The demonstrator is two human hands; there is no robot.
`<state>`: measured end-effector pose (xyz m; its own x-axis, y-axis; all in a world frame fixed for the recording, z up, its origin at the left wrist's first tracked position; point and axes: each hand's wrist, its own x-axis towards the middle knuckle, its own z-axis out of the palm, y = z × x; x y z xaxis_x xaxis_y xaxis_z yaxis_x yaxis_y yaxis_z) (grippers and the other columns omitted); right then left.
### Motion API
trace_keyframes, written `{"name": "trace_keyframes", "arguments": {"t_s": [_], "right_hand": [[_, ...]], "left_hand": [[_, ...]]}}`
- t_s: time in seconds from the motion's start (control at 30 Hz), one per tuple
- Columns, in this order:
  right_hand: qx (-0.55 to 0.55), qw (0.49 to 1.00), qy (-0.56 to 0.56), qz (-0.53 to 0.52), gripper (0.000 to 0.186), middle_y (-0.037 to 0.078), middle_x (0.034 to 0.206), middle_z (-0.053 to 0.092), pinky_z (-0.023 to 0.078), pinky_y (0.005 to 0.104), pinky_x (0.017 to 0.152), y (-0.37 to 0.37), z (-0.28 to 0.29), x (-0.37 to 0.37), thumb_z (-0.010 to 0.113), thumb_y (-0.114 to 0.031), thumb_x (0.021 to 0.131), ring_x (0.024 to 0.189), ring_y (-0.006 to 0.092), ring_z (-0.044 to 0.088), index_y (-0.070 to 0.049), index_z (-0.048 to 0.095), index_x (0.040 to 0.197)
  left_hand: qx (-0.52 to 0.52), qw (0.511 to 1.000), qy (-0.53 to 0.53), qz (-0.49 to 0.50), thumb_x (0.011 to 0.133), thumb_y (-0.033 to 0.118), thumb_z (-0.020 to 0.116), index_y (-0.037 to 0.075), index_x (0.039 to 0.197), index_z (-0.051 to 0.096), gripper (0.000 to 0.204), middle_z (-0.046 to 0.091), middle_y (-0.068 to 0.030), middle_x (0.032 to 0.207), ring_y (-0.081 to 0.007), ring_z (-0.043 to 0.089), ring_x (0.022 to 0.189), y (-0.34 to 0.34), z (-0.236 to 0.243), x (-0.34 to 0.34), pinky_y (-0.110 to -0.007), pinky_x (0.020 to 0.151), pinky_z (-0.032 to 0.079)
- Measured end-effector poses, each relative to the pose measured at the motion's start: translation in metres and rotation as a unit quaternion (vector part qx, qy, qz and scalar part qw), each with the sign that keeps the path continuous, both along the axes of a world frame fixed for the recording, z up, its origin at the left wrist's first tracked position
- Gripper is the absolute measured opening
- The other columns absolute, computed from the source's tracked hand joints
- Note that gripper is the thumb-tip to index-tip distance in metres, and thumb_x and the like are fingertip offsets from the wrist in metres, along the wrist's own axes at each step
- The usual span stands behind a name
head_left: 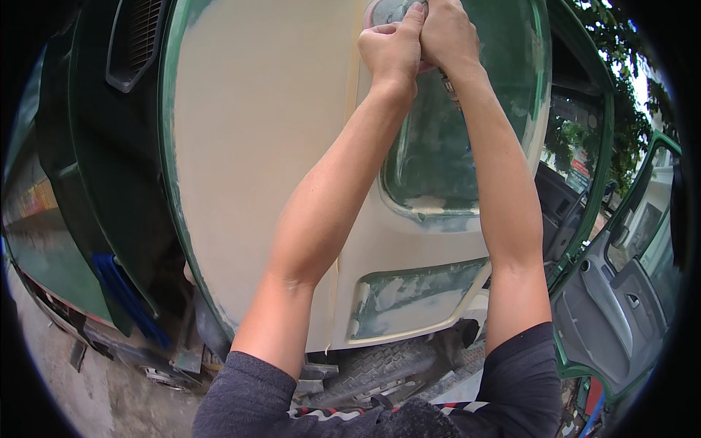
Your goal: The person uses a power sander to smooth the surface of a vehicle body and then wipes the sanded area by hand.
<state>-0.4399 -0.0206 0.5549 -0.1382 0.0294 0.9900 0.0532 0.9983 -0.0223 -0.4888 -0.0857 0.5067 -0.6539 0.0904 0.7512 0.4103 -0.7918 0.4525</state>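
At the top of the view, both my arms stretch up to a round sander (385,12) with a grey top and a pinkish rim, held against the vehicle's body panel (263,146). My left hand (389,52) is closed on its near left side, thumb pointing up. My right hand (449,36) wraps round it from the right, hiding most of the tool. Below that hand, a metal hose fitting (447,85) hangs down beside my right forearm. The panel is coated in beige filler, with green paint showing in the recess (438,157) and along the edges.
An open green door with grey lining (621,314) stands at the right. A tyre (383,369) and metal parts lie under the panel's lower edge. To the left are a dark vent grille (139,40) and a blue strip (128,299).
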Motion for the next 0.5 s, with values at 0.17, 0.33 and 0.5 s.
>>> {"name": "trace_keyframes", "arguments": {"t_s": [0.17, 0.33, 0.5], "right_hand": [[-0.001, 0.998, 0.054, 0.015, 0.036, 0.024, 0.115, 0.069, 0.055, 0.0516, 0.092, 0.000, 0.067, 0.009, 0.069, -0.032, 0.089, 0.108, 0.0443, 0.068, -0.016, 0.065, 0.121], [0.027, 0.994, 0.099, 0.029, 0.052, 0.020, 0.107, 0.071, 0.055, 0.0445, 0.090, 0.051, -0.010, 0.098, 0.087, -0.024, 0.070, 0.105, 0.0359, 0.069, -0.009, 0.067, 0.115], [-0.147, 0.982, 0.030, 0.116, 0.059, 0.011, 0.111, 0.066, 0.054, 0.0352, 0.092, 0.137, -0.194, 0.168, 0.091, -0.018, 0.076, 0.098, 0.0213, 0.067, -0.003, 0.063, 0.125]], "left_hand": [[-0.044, 0.979, 0.123, -0.158, 0.097, 0.052, 0.069, 0.004, 0.120, 0.065, 0.054, 0.074, -0.0215, 0.107, -0.0326, 0.075, 0.089, 0.003, 0.061, -0.036, -0.043, 0.081, 0.061], [-0.109, 0.819, 0.341, 0.448, 0.097, 0.034, 0.067, -0.003, 0.124, 0.062, 0.047, 0.071, -0.0254, 0.116, -0.0385, 0.069, 0.107, -0.059, 0.023, -0.020, -0.048, 0.092, 0.056], [-0.183, 0.497, 0.425, 0.734, 0.092, 0.020, 0.067, -0.009, 0.142, 0.050, 0.060, 0.047, -0.0353, 0.149, -0.0496, 0.040, 0.144, -0.070, -0.046, -0.077, -0.051, 0.120, 0.034]]}}
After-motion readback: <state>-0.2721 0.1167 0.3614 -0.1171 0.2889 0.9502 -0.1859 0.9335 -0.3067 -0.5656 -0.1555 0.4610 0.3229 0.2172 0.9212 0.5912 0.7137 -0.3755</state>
